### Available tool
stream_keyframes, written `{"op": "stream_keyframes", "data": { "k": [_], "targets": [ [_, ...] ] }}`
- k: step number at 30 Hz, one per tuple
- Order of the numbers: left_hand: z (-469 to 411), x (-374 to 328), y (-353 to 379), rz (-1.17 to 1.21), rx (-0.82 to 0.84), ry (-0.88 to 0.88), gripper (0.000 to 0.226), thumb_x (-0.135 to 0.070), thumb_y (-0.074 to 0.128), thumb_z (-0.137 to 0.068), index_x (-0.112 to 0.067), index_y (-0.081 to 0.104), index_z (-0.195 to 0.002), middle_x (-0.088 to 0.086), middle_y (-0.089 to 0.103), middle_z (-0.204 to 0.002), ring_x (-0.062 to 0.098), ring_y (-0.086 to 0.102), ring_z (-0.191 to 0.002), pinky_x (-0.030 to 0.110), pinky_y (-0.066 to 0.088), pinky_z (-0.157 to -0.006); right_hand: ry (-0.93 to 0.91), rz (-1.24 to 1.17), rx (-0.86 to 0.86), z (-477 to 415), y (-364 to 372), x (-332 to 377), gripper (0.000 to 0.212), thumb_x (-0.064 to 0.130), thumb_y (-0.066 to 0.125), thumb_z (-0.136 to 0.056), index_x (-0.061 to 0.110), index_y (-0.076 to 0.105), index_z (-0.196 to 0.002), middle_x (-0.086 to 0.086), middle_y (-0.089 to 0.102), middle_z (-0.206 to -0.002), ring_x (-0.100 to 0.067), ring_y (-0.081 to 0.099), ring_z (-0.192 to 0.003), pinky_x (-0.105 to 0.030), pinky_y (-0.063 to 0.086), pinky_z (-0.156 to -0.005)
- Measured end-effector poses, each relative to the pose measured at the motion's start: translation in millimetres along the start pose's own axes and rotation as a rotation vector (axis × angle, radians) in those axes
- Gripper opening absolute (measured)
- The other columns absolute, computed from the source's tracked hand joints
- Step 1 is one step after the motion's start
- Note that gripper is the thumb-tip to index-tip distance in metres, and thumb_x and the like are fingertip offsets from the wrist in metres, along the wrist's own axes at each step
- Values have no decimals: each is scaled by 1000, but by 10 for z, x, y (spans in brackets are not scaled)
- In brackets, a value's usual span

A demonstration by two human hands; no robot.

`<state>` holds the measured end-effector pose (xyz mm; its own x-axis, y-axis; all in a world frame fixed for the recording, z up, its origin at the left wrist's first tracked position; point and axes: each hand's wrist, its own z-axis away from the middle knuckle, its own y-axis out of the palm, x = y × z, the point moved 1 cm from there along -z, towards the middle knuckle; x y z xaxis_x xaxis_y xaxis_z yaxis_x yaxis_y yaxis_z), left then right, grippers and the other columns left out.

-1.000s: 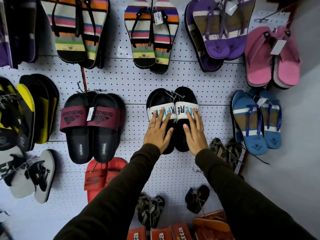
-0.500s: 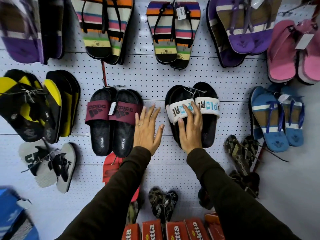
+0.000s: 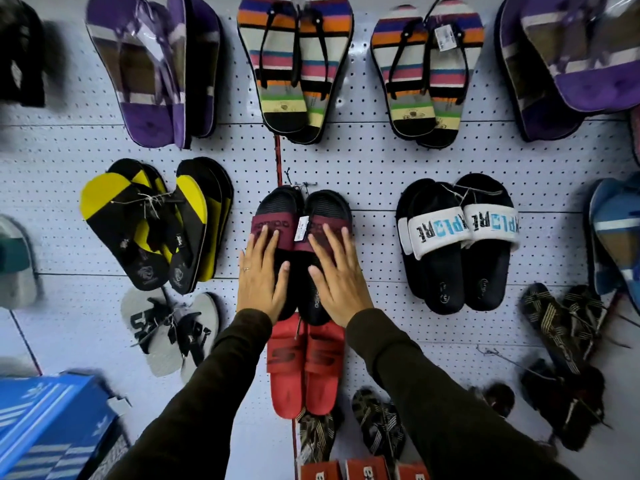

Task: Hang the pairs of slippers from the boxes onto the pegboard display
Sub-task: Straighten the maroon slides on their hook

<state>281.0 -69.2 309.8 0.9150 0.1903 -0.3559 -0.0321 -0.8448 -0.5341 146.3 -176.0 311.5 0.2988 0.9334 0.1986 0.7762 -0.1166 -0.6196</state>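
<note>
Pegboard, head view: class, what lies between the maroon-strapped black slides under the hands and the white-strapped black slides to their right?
In the head view, only bare pegboard separates the maroon-strapped slides from the white-strapped slides; no slipper hangs there.

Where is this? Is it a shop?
Probably a shoe shop. Many pairs of slippers hang on a white pegboard, one maroon-strapped pair carries a price tag, and a blue shoe box sits below.

Even bright light, soft shadows under slippers, sharp centre, blurred stretched edges
</note>
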Motion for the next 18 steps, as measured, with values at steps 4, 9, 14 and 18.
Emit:
{"op": "stream_keyframes", "data": {
  "k": [4, 9, 14, 18],
  "targets": [
    [-114, 100, 81, -20, 85, 26, 62, -41, 32, -97, -21, 17, -154, 0, 12, -164, 22, 2, -152, 44, 12, -124, 79, 64, 31, -54, 119, -105, 59, 44, 30, -102, 27, 21, -158, 0, 8, -169, -27, -2, -157, -47, 21, -124],
    [-132, 140, 160, -13, 163, 11, 68, -47, 31, -95, -23, 10, -155, 0, 5, -165, 23, -3, -152, 44, 11, -124, 116, 91, 86, -70, 157, -182, 62, 48, 29, -101, 30, 13, -158, 3, 1, -169, -25, -6, -157, -45, 28, -123],
    [-149, 120, 123, -46, 161, 21, 68, -48, 31, -95, -23, 10, -155, 0, 5, -164, 23, -1, -152, 41, 10, -125, 119, 102, 143, -109, 42, -154, 63, 52, 29, -100, 31, 14, -158, 3, 3, -169, -25, -3, -158, -48, 22, -124],
    [-192, 77, 91, -67, 121, 6, 69, -48, 32, -94, -20, 13, -155, 3, 10, -164, 26, 5, -152, 44, 11, -124, 93, -31, 81, -204, -423, -64, 62, 50, 34, -99, 30, 22, -156, 2, 14, -167, -20, 11, -156, -52, 15, -125]
  ]
}}
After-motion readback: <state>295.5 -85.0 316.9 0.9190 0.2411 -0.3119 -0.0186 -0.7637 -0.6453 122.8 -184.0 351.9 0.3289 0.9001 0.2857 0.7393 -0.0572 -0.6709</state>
